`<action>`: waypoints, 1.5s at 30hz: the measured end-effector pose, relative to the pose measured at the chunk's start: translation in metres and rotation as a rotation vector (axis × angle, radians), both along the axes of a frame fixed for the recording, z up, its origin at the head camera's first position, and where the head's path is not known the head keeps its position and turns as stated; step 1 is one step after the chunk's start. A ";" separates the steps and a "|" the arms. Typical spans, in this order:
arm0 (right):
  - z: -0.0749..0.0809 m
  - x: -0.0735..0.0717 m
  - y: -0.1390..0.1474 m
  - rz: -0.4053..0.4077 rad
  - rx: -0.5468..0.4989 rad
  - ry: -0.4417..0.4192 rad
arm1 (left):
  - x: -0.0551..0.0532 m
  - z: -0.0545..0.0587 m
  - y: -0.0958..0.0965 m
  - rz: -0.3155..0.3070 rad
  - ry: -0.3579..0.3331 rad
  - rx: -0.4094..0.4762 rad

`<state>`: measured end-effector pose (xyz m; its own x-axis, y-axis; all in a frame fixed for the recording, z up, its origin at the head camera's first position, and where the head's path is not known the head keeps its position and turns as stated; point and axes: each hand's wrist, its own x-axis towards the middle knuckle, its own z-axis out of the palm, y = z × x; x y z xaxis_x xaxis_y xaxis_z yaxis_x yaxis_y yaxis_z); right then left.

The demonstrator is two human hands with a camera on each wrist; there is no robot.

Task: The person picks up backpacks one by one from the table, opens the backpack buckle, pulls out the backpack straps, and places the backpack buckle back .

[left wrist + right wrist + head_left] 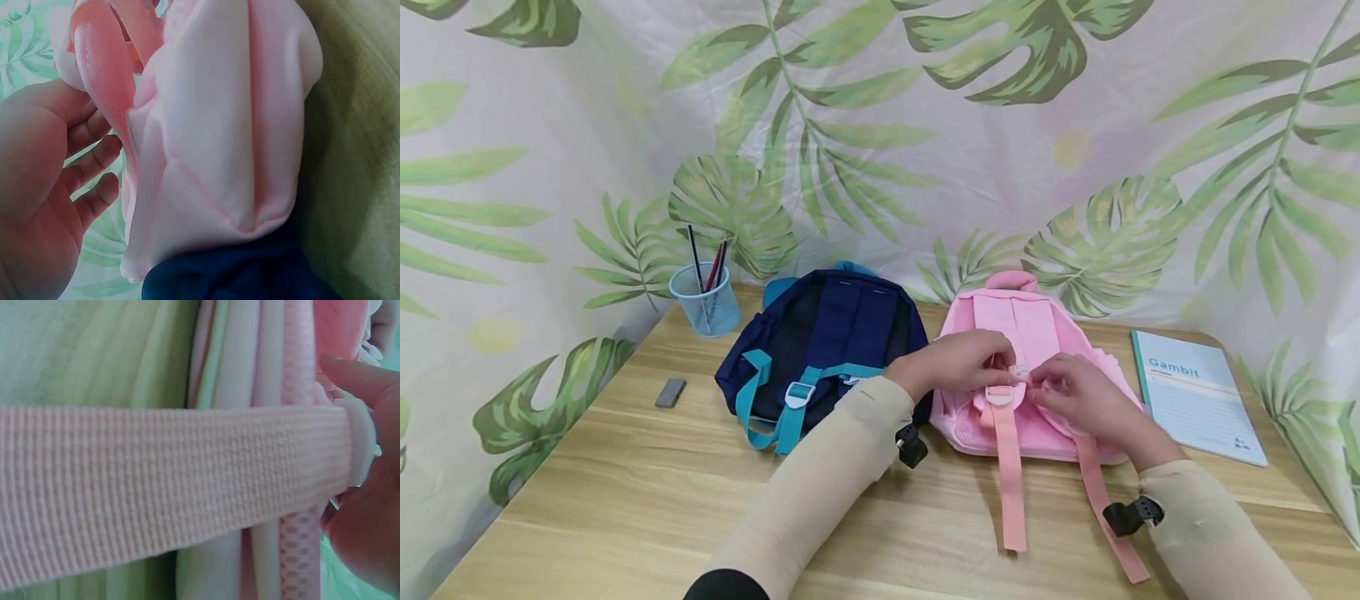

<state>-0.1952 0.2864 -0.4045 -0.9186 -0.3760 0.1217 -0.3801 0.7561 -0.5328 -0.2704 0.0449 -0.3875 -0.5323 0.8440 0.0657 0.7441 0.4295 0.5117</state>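
A pink backpack [1017,321] lies on the table with its shoulder straps facing up. Over its middle, my left hand [966,360] and right hand [1078,392] meet at a small white buckle [1020,371], each pinching one side; the fingers partly hide whether its halves are joined. Just below is a white strap adjuster [999,395] with a loose peach webbing tail [1011,492]. Another webbing tail [1108,508] hangs beneath the right hand and crosses the right wrist view. The left wrist view shows curled fingers beside a pink shoulder strap [103,69].
Left of the pink bag lies a navy backpack [850,325] with teal straps, close against it. A blue mesh pen cup [718,312] and a grey eraser-like block [671,392] are further left. At right lies a notebook [1198,400]; leaf-print cloth hangs behind.
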 end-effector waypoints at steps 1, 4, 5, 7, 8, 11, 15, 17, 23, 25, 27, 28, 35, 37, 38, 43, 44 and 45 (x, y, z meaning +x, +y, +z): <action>0.001 0.000 0.001 -0.002 -0.008 -0.006 | 0.000 0.000 -0.001 0.004 -0.008 0.002; 0.005 0.002 0.003 -0.033 -0.039 -0.042 | -0.001 -0.001 -0.002 0.010 -0.021 0.001; 0.006 0.003 0.003 -0.048 -0.051 -0.058 | -0.001 -0.002 -0.002 0.010 -0.025 0.001; 0.007 0.005 0.004 -0.075 -0.077 -0.086 | -0.002 -0.004 -0.002 0.012 -0.029 0.001; 0.008 0.005 0.005 -0.087 -0.094 -0.099 | -0.002 -0.005 -0.002 0.011 -0.032 0.002; 0.009 0.006 0.005 -0.109 -0.134 -0.128 | -0.003 -0.007 -0.002 0.012 -0.040 0.008; 0.009 0.006 0.005 -0.116 -0.165 -0.149 | -0.003 -0.007 -0.003 0.009 -0.042 0.017; 0.009 0.006 0.005 -0.122 -0.173 -0.157 | -0.003 -0.007 -0.003 0.005 -0.046 0.022; 0.008 0.006 0.004 -0.126 -0.218 -0.152 | -0.003 -0.006 -0.004 0.001 -0.058 0.029; 0.008 0.005 0.003 -0.130 -0.239 -0.148 | -0.003 -0.006 -0.004 0.000 -0.062 0.032; 0.008 0.005 0.001 -0.137 -0.251 -0.143 | -0.003 -0.006 -0.004 -0.002 -0.064 0.036; 0.008 0.005 0.000 -0.140 -0.257 -0.140 | -0.003 -0.006 -0.004 -0.002 -0.065 0.038; 0.011 0.005 -0.006 -0.153 -0.315 -0.149 | -0.003 -0.006 -0.005 -0.013 -0.066 0.046; 0.012 0.004 -0.007 -0.152 -0.341 -0.153 | -0.003 -0.006 -0.005 -0.016 -0.067 0.054; 0.013 0.004 -0.007 -0.153 -0.352 -0.157 | -0.003 -0.006 -0.005 -0.016 -0.067 0.057; 0.019 0.005 -0.006 -0.157 -0.376 -0.169 | -0.002 -0.004 -0.005 -0.010 -0.077 0.071; 0.021 0.005 -0.005 -0.158 -0.377 -0.173 | -0.002 -0.004 -0.005 -0.010 -0.079 0.074; 0.022 0.006 -0.004 -0.159 -0.374 -0.175 | -0.002 -0.003 -0.005 -0.009 -0.081 0.078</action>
<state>-0.1893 0.2819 -0.3826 -0.9802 -0.1884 0.0603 -0.1548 0.5409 -0.8267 -0.2720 0.0396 -0.3910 -0.5309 0.8428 0.0883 0.7027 0.3796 0.6018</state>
